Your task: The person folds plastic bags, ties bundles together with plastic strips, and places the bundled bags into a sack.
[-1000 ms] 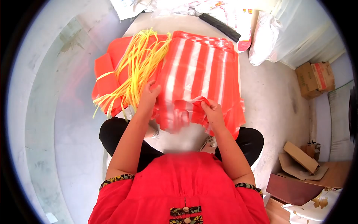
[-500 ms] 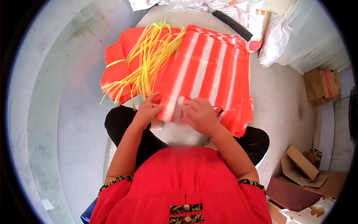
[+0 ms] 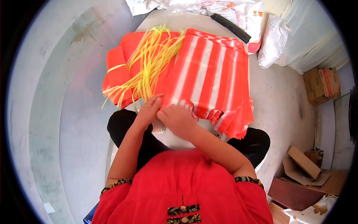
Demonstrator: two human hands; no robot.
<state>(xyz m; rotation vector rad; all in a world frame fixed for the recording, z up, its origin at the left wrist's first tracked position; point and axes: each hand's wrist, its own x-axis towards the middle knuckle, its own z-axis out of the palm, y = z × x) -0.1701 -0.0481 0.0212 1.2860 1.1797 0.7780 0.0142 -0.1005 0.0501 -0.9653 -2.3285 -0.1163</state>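
Observation:
A stack of red-and-white striped plastic bags (image 3: 214, 71) lies in front of me, its near edge curled and ruffled. At the stack's near left corner, my left hand (image 3: 148, 112) has its thumb and fingers closed on the edge of the top bag. Close beside it, my right hand (image 3: 178, 120) is closed too, its fingers pinching the near edge of the same bag. The exact grip is partly hidden behind the fingers. A loose bunch of yellow plastic ties (image 3: 153, 61) rests on folded red plastic (image 3: 118, 61) to the left.
A black roll (image 3: 231, 28) and white printed sacks (image 3: 246, 15) lie at the far end of the table. On the right are a white bundle (image 3: 274, 41), a cardboard box (image 3: 322, 86) and opened cardboard (image 3: 304, 168). My knees flank the near side.
My right hand has moved left along the bags' near edge, up to my left hand. The near edge it was at now curls up. My left hand has stayed near the corner.

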